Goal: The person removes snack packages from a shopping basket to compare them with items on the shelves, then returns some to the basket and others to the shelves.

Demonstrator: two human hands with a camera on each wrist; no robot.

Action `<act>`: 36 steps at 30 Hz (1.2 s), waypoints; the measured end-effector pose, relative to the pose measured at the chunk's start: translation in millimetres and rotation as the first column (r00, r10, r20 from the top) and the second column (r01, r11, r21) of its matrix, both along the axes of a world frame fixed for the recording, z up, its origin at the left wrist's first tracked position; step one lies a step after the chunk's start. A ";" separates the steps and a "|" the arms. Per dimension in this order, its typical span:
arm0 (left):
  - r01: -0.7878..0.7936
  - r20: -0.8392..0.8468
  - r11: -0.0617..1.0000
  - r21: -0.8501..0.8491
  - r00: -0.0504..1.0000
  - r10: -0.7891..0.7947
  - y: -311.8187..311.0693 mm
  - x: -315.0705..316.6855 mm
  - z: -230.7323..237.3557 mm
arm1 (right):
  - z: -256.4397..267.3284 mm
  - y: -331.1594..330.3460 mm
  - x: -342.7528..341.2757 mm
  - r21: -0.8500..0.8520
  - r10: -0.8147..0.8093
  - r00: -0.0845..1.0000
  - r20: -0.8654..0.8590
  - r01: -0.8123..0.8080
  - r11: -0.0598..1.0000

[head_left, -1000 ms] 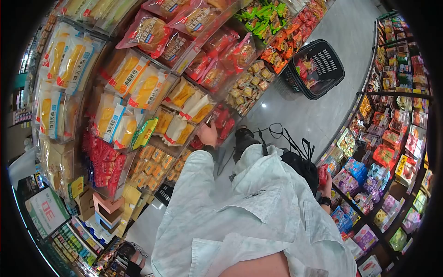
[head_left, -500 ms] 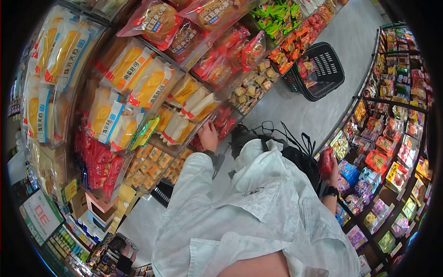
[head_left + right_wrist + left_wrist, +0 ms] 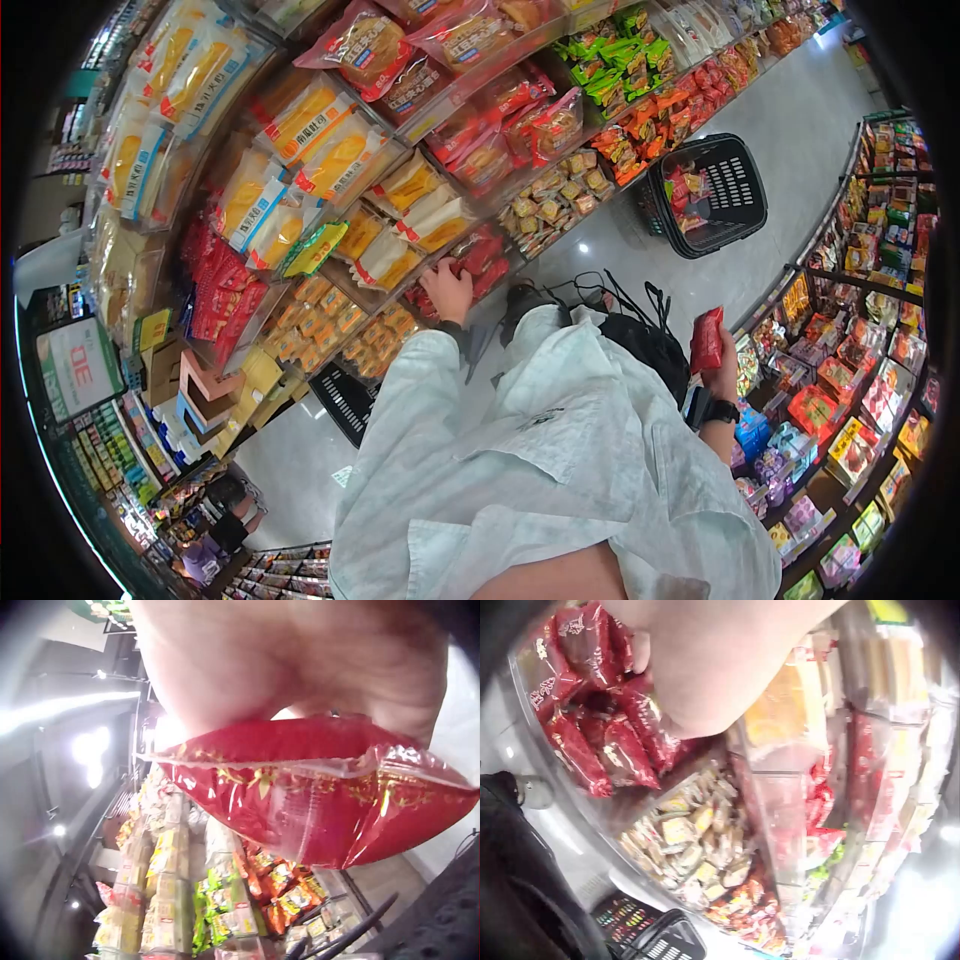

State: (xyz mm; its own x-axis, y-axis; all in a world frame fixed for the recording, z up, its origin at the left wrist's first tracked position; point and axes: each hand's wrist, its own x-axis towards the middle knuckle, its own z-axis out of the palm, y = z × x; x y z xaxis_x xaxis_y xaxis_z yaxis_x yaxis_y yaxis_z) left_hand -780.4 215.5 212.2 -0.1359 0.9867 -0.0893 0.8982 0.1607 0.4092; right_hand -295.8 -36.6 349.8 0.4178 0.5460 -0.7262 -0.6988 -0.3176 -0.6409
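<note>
In the head view my left hand point(image 3: 448, 290) reaches into a shelf bin of small red snack packets point(image 3: 484, 258), fingers spread over them. The left wrist view has the same red packets point(image 3: 574, 754) lying loose in a clear bin, with the thumb beside them and the other fingers hidden. Out to the right, my right hand point(image 3: 722, 375) grips a sealed red packet point(image 3: 706, 340) by its lower part. Gold print and a crimped clear seam run along this red packet point(image 3: 322, 806) in the right wrist view, below the palm.
Bagged breads point(image 3: 345, 165) and small wrapped cakes point(image 3: 555, 200) fill the bins around my left hand. A black shopping basket point(image 3: 752, 225) with red packets inside stands in the aisle. Another shelf of snacks point(image 3: 850, 390) lines the right side. A black bag point(image 3: 645, 355) hangs before me.
My right hand has drawn the red packet away from the right shelf side and lifted it into fuller view. The left hand has moved from the bin's edge onto the red packets.
</note>
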 end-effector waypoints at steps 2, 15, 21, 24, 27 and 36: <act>0.027 0.232 0.995 -0.092 0.973 -0.005 -8.6 4.6 15.4 | 24.6 18.9 10.4 0.110 0.010 1.000 0.011 -0.012 0.994; 0.568 0.938 0.782 -0.259 0.341 0.063 -91.5 194.6 248.9 | 119.4 119.5 -30.4 0.426 0.687 0.670 0.282 -0.729 0.536; 0.356 0.921 0.868 -0.347 0.302 0.244 -108.3 210.3 230.7 | 126.7 121.7 -57.3 0.072 0.637 0.218 0.739 -0.966 0.248; 0.184 0.785 0.778 -0.600 0.321 0.530 -93.8 174.2 208.8 | 121.3 122.7 -33.4 0.143 0.750 0.321 0.579 -0.945 0.294; 0.107 0.714 0.713 -0.693 0.240 0.658 -76.9 121.8 150.4 | 107.0 116.2 -5.9 0.176 0.720 0.518 0.462 -0.849 0.498; 0.122 0.566 0.590 -0.798 0.487 0.665 -7.1 45.5 -9.5 | 51.3 58.4 16.5 -0.229 0.423 0.793 0.439 -0.356 0.906</act>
